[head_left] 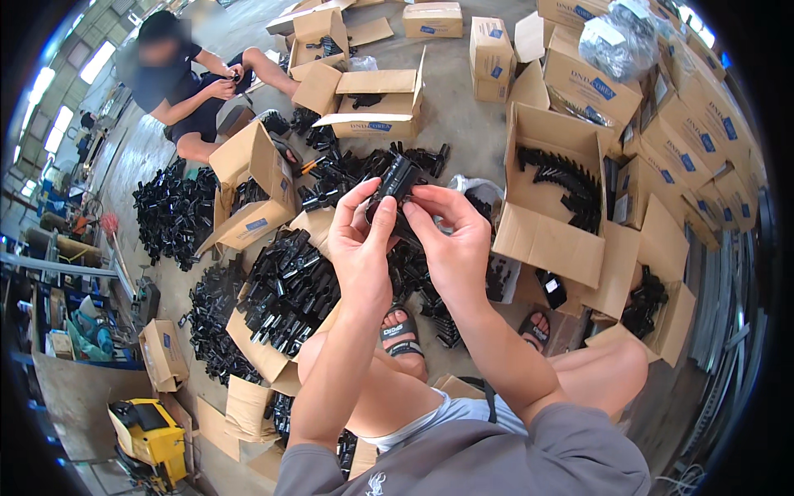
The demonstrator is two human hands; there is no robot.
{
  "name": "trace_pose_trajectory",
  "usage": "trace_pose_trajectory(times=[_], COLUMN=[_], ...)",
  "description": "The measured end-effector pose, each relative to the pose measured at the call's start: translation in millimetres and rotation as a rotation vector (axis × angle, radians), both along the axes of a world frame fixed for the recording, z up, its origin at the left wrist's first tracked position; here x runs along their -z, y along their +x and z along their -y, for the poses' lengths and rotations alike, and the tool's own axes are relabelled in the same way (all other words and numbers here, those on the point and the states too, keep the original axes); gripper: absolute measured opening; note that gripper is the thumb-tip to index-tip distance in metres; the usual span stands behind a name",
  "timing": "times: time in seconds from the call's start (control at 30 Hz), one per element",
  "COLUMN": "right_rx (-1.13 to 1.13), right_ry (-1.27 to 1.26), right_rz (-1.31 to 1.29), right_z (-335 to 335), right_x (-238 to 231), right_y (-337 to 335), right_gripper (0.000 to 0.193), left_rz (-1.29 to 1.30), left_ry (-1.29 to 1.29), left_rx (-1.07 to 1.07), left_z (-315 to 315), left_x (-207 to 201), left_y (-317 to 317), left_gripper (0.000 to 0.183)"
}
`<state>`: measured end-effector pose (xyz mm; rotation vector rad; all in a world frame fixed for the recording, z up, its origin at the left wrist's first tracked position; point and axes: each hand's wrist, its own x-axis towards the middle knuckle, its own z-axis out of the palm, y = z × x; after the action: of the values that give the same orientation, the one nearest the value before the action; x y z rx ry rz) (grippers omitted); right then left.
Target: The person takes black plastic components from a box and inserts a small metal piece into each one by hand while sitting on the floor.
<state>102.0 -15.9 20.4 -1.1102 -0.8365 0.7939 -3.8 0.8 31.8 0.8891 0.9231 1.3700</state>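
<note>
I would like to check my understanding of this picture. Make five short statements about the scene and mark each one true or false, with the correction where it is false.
1. The left hand and the right hand hold a black part. True.
2. The yellow object is at the lower right of the picture. False: the yellow object is at the lower left.
3. A co-worker sits at the upper left. True.
4. The footwear seen below the hands is closed boots. False: it is black open sandals.
5. Clear plastic wrapping is at the upper right, among cardboard boxes. True.
</note>
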Motion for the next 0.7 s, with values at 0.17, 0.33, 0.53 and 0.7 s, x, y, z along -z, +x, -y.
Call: trace_pose_trajectory(times=[0.17, 0.33, 0.53, 0.7], right_rx=[-0.013, -0.04, -0.008, -0.049], right_ry=[0.013, -0.016, -0.085, -0.143], right_rz=[-0.106, -0.187, -0.064, -0.093], right_z=[0.1, -2.7, -2.2, -2.6], right_x=[0.5, -5.3, -3.5, -1.5], right_y=[-4.7, -7.3, -2.2, -3.3], right_gripper=[0.019, 0.017, 0.018, 0.021], left_rz=[-0.029, 0.036, 0.025, 0.001], left_ry=[-0.001, 0.008, 0.012, 0.035], left_rx=[-0.047, -0.072, -0.065, -0.06], left_z=[2.5, 0.4, 0.7, 1.0], left_x=[-3.4, -3.2, -2.3, -2.4], left_y=[1.2, 0.6, 3.9, 3.3], left_gripper=[0.031, 0.032, 0.032, 0.031])
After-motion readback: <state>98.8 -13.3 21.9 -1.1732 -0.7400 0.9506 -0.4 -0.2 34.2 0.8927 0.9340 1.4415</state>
